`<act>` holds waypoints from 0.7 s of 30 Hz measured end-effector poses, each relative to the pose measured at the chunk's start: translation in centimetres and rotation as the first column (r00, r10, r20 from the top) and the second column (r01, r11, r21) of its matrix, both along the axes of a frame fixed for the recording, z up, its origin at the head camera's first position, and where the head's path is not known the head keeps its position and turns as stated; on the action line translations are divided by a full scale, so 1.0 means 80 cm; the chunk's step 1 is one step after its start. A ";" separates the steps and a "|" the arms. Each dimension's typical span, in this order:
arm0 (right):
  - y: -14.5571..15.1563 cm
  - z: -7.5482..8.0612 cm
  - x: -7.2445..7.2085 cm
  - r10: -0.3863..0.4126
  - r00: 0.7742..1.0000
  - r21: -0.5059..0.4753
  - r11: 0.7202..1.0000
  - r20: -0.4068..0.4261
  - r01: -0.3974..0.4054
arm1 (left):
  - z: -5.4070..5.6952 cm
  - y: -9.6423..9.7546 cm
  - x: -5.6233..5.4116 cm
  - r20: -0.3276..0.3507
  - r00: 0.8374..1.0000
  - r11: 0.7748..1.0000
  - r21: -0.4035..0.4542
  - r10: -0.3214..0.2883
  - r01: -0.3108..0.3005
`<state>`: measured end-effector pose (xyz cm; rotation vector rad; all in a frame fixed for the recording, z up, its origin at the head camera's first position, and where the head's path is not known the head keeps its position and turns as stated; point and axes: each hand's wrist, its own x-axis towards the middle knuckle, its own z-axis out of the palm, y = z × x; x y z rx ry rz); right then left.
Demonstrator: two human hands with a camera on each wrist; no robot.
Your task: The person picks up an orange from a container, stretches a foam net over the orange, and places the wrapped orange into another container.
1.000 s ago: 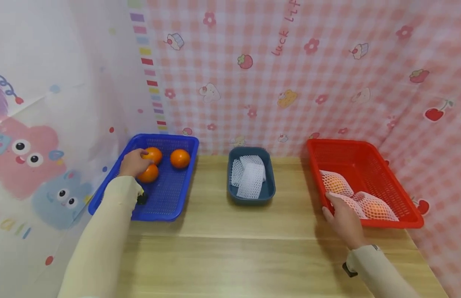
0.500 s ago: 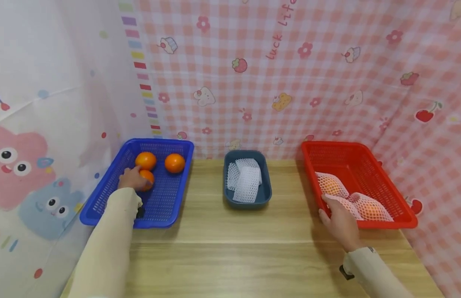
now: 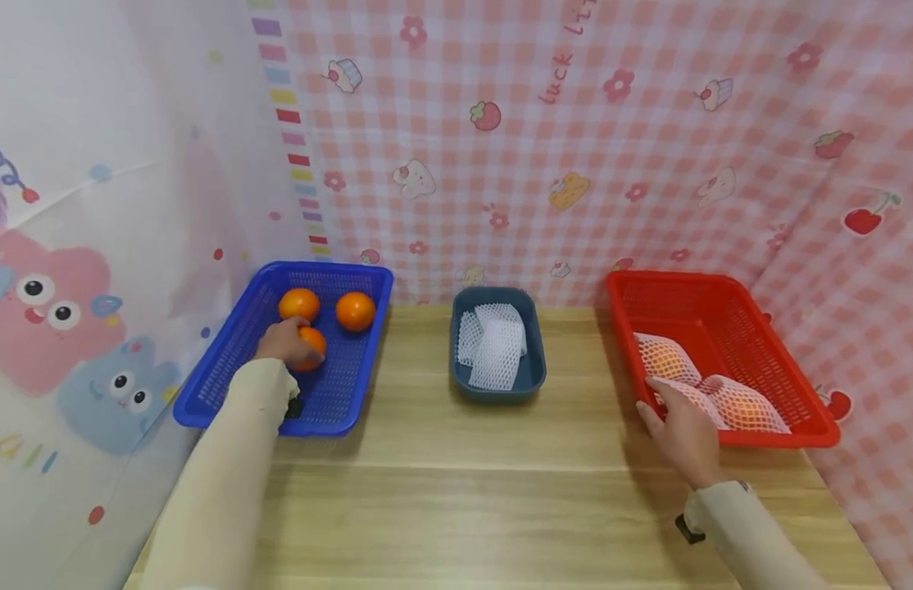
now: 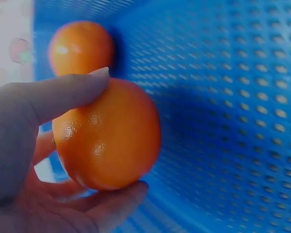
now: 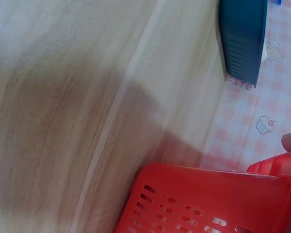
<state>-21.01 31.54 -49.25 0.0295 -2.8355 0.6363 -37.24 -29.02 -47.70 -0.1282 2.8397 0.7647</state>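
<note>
At the left, in the blue basket (image 3: 346, 385), the left hand (image 3: 282, 342) has come away from the back orange (image 3: 299, 305) over the last second and now grips the nearest orange (image 4: 111, 138), thumb on top and fingers curled beneath, spread about as wide as the fruit. That orange has shifted slightly to the right of where it lay; whether it is clear of the basket floor I cannot tell. The choice of fruit seems settled, then: one is in hand, while the back orange and the right-hand orange (image 3: 356, 311) lie loose, just where they were. In the middle, the white nets (image 3: 499, 352) sit unchanged in the dark tray (image 3: 498, 396), untouched by either hand. Farther right, the right hand (image 3: 688, 438) still pinches the left rim of the red basket (image 3: 710, 319), beside the netted fruits (image 3: 747, 406), so it seems to be only steadying that side.
</note>
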 end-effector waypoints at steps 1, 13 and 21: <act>0.001 0.001 0.000 -0.006 1.000 -0.004 1.000 0.007 0.006 | 0.007 0.004 0.001 -0.009 1.000 1.000 0.008 0.005 -0.005; 0.003 0.007 -0.003 -0.008 0.999 -0.018 1.000 0.051 0.009 | 0.081 0.068 0.039 -0.308 0.951 0.968 0.225 -0.036 0.109; 0.002 0.006 -0.002 -0.011 0.998 -0.021 1.000 0.068 0.012 | 0.096 0.141 0.074 -0.304 0.946 0.903 0.364 -0.116 0.227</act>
